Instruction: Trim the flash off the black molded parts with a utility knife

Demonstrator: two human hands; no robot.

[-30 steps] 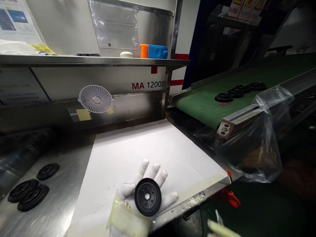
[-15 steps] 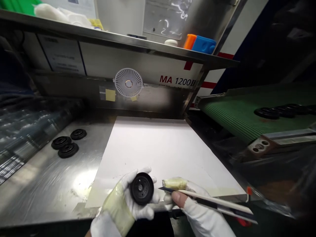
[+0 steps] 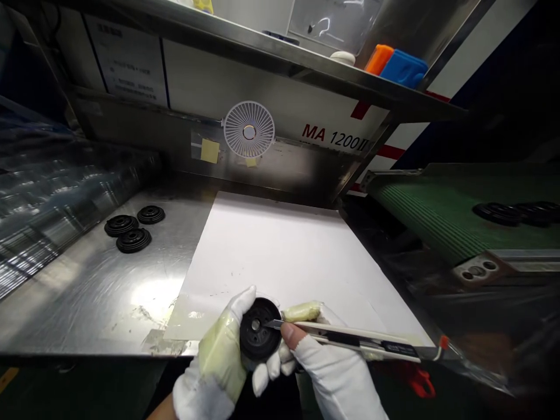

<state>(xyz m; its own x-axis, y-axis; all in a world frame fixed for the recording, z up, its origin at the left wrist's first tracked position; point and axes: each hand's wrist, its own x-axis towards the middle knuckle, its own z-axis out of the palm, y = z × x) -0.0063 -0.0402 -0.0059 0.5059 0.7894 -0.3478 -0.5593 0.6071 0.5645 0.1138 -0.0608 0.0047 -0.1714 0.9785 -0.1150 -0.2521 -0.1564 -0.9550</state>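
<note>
A round black wheel-like part [image 3: 252, 344] with a hole at its centre rests in my left hand [image 3: 222, 350]. That hand wears a white glove with yellowed patches, its fingers wrapped round the part's rim. Between the thumb and fingers of my right hand [image 3: 321, 344] is a utility knife [image 3: 359, 337] with a white and black handle. The right thumb tip shows bare out of the glove. The knife's blade points left and lies over the part's face, close to the central hole; whether it touches I cannot tell.
White paper [image 3: 280, 251] covers the middle of the metal bench [image 3: 100, 297]. Several black round parts [image 3: 133, 240] lie at left, beside clear plastic trays [image 3: 65, 216]. A green conveyor [image 3: 437, 204] carries more at right. A shelf [image 3: 262, 58] and a small fan [image 3: 249, 129] are ahead.
My right hand has brought the knife leftward, so its blade now overlaps the black part. My left hand has turned the part slightly. The whole view has shifted and tilted.
</note>
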